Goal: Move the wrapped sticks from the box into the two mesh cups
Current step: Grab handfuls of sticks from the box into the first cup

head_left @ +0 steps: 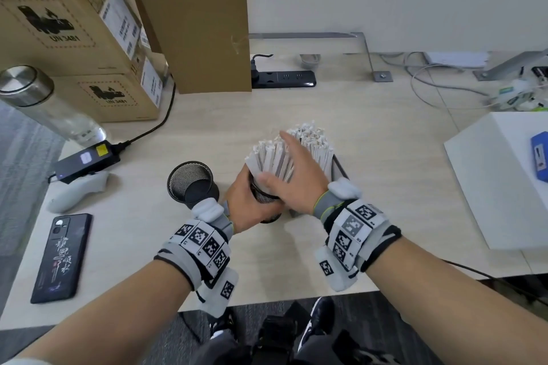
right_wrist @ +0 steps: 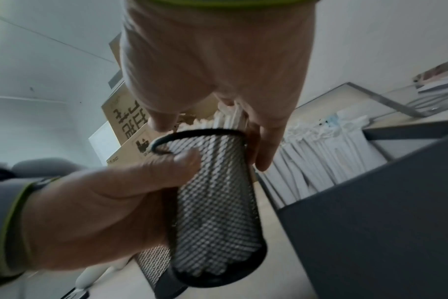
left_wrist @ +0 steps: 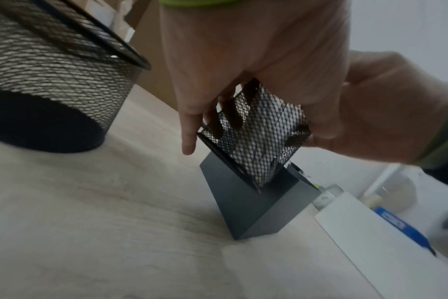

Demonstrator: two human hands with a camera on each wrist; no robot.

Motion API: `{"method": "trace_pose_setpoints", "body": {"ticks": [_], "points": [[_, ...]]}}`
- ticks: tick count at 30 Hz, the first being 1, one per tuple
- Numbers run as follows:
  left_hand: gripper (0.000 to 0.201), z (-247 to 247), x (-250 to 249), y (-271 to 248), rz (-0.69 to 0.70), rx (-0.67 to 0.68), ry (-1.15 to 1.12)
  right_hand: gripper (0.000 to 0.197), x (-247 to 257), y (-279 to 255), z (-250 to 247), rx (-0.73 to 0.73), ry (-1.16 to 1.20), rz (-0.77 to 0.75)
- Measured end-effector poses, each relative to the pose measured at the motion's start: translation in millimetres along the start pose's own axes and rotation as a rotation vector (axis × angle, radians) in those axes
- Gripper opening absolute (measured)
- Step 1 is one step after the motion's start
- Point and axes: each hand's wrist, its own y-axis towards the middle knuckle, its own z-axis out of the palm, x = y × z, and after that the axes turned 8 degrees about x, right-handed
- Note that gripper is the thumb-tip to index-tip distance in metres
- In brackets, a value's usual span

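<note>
Wrapped sticks (head_left: 271, 157) are standing packed in a black mesh cup (right_wrist: 212, 202), their paper tops fanning out above its rim. That filled cup is tilting and looks raised off the desk (head_left: 370, 157), right against the near-left corner of the dark grey box (right_wrist: 371, 212). More wrapped sticks (right_wrist: 317, 157) are leaning upright inside the box, on the far side of the held cup. The left hand (head_left: 246, 204) is gripping the filled cup, thumb across the mesh below the rim and fingers curling round its far side. The right hand (head_left: 293, 175) is lying over the stick tops with fingers straight and close together, palm pressing the bundle; its fingertips (right_wrist: 265, 159) are reaching down past the cup's rim on the box side. The second mesh cup (head_left: 192, 181) is sitting upright on the desk to the left of the held cup, with nothing showing inside. A black phone (head_left: 62, 255) is lying flat further left of that cup, near the desk's front edge.
</note>
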Motion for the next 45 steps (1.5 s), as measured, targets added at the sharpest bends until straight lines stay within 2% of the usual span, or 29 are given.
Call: {"method": "trace_pose_setpoints", "body": {"ticks": [3, 7, 8, 9, 11, 13, 14, 17, 19, 22, 25, 30, 33, 36, 39, 45], "points": [[0.046, 5.9, 3.5, 1.7, 0.029, 0.068, 0.050, 0.083, 0.2, 1.9, 9.5, 0.016, -0.039, -0.060], [0.035, -0.1, 13.4, 3.9, -0.051, 0.155, -0.005, 0.085, -4.2, 3.9, 11.4, 0.129, -0.054, -0.069], [0.038, -1.4, 16.0, 3.3, -0.065, 0.153, 0.000, 0.084, -5.2, 2.6, 11.5, 0.143, -0.062, -0.076], [0.051, -1.8, 18.6, 3.8, -0.076, 0.141, -0.015, 0.082, -7.3, 1.9, 10.3, 0.126, -0.061, -0.077], [0.075, -2.2, 25.2, 6.1, -0.099, 0.053, -0.077, 0.073, -14.7, 3.2, 2.9, -0.029, -0.044, -0.045], [0.079, -3.8, 32.2, 8.2, -0.118, -0.037, -0.093, 0.063, -24.8, 6.2, -9.2, -0.221, -0.040, 0.072], [0.081, -4.4, 34.5, 8.7, -0.126, -0.071, -0.086, 0.061, -29.4, 6.5, -15.7, -0.267, -0.043, 0.167], [0.091, -5.0, 41.0, 10.0, -0.138, -0.107, -0.035, 0.062, -36.6, 5.8, -25.2, -0.166, -0.090, 0.479], [0.089, -2.4, 40.5, 10.2, -0.126, -0.114, 0.014, 0.062, -37.0, 7.4, -24.1, -0.127, -0.132, 0.551], [0.088, 0.5, 43.3, 12.2, -0.091, -0.128, 0.038, 0.057, -38.1, 13.4, -16.1, -0.196, -0.110, 0.516], [0.093, 2.1, 52.4, 14.0, -0.083, -0.078, 0.055, 0.051, -42.6, 15.3, -9.8, -0.253, -0.106, 0.420], [0.096, -0.3, 64.2, 10.8, -0.111, 0.014, 0.098, 0.072, -62.1, 17.0, -2.3, -0.264, 0.019, 0.320], [0.090, 0.3, 68.2, 10.0, -0.156, 0.027, 0.099, 0.079, -70.0, 19.3, 0.1, -0.230, -0.074, 0.323], [0.078, 1.7, 68.4, 10.3, -0.185, 0.003, 0.095, 0.075, -70.3, 27.2, 2.1, -0.205, -0.234, 0.374], [0.089, 5.0, 69.8, 9.8, -0.177, -0.020, 0.057, 0.062, -68.9, 32.5, 3.9, -0.177, -0.287, 0.420], [0.090, 7.9, 68.6, 8.7, -0.133, -0.038, 0.018, 0.060, -69.7, 36.4, -5.8, -0.166, -0.319, 0.407]]}}
